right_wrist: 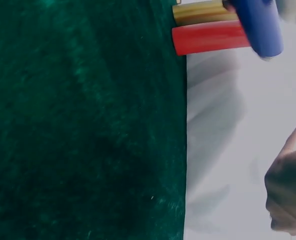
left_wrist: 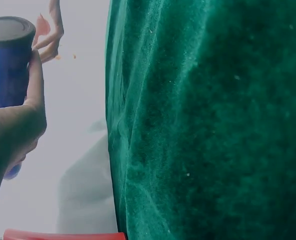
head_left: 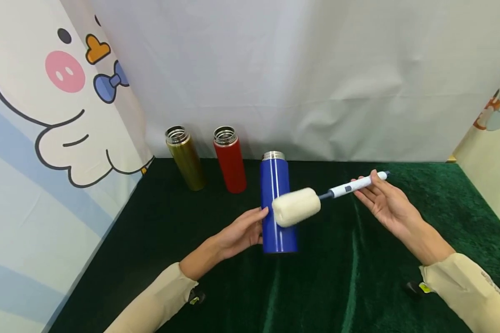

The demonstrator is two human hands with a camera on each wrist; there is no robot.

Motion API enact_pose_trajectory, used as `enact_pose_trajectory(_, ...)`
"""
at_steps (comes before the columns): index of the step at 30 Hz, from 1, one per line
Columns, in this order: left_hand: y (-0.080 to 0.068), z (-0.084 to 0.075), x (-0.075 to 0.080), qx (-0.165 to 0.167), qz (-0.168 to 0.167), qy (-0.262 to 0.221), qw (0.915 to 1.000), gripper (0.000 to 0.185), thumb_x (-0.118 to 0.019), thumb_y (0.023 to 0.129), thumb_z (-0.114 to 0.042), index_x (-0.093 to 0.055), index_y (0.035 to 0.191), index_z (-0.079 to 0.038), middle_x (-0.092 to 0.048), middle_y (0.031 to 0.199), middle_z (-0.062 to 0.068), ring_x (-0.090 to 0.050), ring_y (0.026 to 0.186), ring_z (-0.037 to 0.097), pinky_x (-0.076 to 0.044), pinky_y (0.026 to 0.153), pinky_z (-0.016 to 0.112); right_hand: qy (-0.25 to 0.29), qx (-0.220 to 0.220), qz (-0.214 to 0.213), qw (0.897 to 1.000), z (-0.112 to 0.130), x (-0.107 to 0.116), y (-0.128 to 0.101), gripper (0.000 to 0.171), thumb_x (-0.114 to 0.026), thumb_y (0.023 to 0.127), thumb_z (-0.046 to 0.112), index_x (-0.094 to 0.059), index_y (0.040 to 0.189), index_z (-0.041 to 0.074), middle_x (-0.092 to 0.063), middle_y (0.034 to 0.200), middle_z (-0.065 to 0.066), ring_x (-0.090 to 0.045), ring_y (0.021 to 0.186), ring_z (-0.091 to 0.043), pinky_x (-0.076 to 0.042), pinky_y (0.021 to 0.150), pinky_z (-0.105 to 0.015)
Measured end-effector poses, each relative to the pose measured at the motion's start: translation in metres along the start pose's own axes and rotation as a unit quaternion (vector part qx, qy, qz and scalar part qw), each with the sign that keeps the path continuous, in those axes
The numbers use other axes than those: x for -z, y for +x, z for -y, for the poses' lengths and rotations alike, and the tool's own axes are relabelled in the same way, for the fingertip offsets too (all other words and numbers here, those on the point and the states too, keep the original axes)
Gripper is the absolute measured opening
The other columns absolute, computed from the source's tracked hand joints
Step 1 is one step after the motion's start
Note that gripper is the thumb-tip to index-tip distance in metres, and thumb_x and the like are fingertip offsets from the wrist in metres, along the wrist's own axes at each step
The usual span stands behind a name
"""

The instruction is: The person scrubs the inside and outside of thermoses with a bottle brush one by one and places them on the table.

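At the far left a cartoon-printed curtain (head_left: 46, 115) hangs beside the dark green velvet surface (head_left: 358, 277). Toward the back left of the surface stand two open flasks, upright and close together but apart: a gold flask (head_left: 186, 159) and, to its right, a red flask (head_left: 230, 160). Nearer the person, the blue flask (head_left: 277, 203) stands upright with its steel mouth open, and the left hand (head_left: 241, 233) rests against its lower left side with the fingers laid nearly straight along the wall; the left wrist view shows the thumb and fingers alongside the blue body, steadying it more than clamping it. In front of the flask's middle hangs the cream sponge head of a bottle brush (head_left: 296, 206), whose white handle slants up to the right into the right hand (head_left: 385, 201), where the fingertips and thumb pinch it near its end. The sponge is level with the flask's wall, well below the mouth, so the brush is not in the flask. The risk appears to lie in that light left-hand contact: if the sponge bumps the side or catches the rim, the tall flask could tip on the soft velvet, and it might knock the red flask behind it. A fingertip pinch so far out on the handle may also let the brush swivel or slip.
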State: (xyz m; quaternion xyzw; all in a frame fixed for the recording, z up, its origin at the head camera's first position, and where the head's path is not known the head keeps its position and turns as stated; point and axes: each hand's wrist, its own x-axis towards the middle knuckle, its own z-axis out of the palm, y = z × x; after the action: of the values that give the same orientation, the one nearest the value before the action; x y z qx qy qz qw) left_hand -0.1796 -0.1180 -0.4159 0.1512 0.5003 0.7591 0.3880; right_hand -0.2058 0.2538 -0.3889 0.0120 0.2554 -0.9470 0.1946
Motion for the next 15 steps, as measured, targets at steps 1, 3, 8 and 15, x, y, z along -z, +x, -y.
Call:
enact_pose_trajectory(1,-0.0004,0.0,-0.0004,0.0,-0.005,-0.003,1.0,0.062,-0.042,0.109,-0.042,-0.021,0.16,-0.013,-0.054,0.143,0.004,-0.06,0.126,0.018,-0.051,0.107,0.043,-0.016,-0.003,0.003,1.0,-0.0007,0.0009,0.0,0.016,-0.048,0.107,0.011,-0.064,0.107,0.006,-0.072,0.11,-0.013,-0.073,0.107,-0.026,-0.061,0.093,-0.039)
enact_pose_trajectory(3,-0.001,0.0002,-0.0013,0.001,-0.01,-0.013,0.9999,0.064,-0.042,0.109,-0.042,-0.018,0.161,-0.015,-0.051,0.146,0.007,-0.059,0.127,0.019,-0.049,0.11,0.048,-0.036,-0.008,0.007,0.999,-0.0019,0.0023,-0.0001,0.018,-0.047,0.107,0.011,-0.064,0.109,0.006,-0.073,0.109,-0.012,-0.073,0.107,-0.026,-0.062,0.091,-0.037)
enact_pose_trajectory(8,-0.0017,0.0026,-0.0011,0.006,-0.006,-0.018,0.9998,0.064,-0.042,0.11,-0.041,-0.017,0.161,-0.013,-0.048,0.15,0.01,-0.059,0.127,0.02,-0.048,0.112,0.051,0.002,-0.004,0.003,1.0,-0.0019,0.0044,0.0011,0.012,-0.048,0.107,0.011,-0.058,0.111,0.006,-0.072,0.111,-0.014,-0.073,0.108,-0.028,-0.06,0.095,-0.038)
enact_pose_trajectory(15,-0.0011,0.0057,-0.0014,0.015,-0.011,0.051,0.9985,0.063,-0.047,0.109,-0.035,-0.023,0.159,-0.007,-0.042,0.156,0.023,-0.061,0.127,0.024,-0.049,0.111,0.053,0.145,-0.002,-0.001,0.989,0.0006,0.0086,0.003,0.023,-0.053,0.103,0.013,-0.054,0.122,0.0,-0.067,0.121,-0.027,-0.069,0.117,-0.035,-0.049,0.111,-0.036)
